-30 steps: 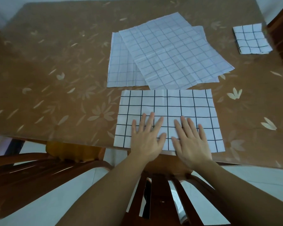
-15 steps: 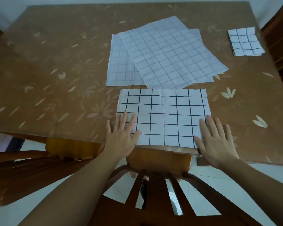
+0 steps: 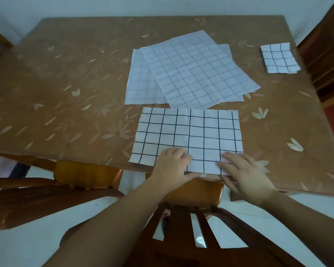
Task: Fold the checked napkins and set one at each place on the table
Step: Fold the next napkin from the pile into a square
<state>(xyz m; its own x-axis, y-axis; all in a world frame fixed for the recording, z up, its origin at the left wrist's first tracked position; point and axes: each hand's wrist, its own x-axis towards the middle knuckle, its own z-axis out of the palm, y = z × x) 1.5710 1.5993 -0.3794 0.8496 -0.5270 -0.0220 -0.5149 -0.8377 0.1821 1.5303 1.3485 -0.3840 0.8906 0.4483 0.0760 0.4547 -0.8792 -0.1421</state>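
A half-folded checked napkin [image 3: 187,132] with bold black lines lies at the table's near edge. My left hand [image 3: 172,166] is at the middle of its near edge, with fingers curled on top and the thumb below the edge, pinching the cloth. My right hand [image 3: 243,170] lies on the napkin's near right corner with fingers fairly straight. Beyond it, several unfolded napkins [image 3: 197,74] overlap in a loose pile. A small folded napkin [image 3: 278,58] sits at the far right place.
The table [image 3: 66,74] has a brown leaf-patterned cover. A wooden chair back [image 3: 191,191] stands right below my hands, and another chair [image 3: 85,174] to its left. Dark wooden furniture [image 3: 326,54] borders the right side.
My left hand slid from the napkin's near left corner to the middle of its near edge and curled on the cloth. My right hand moved slightly inward onto the near right corner.
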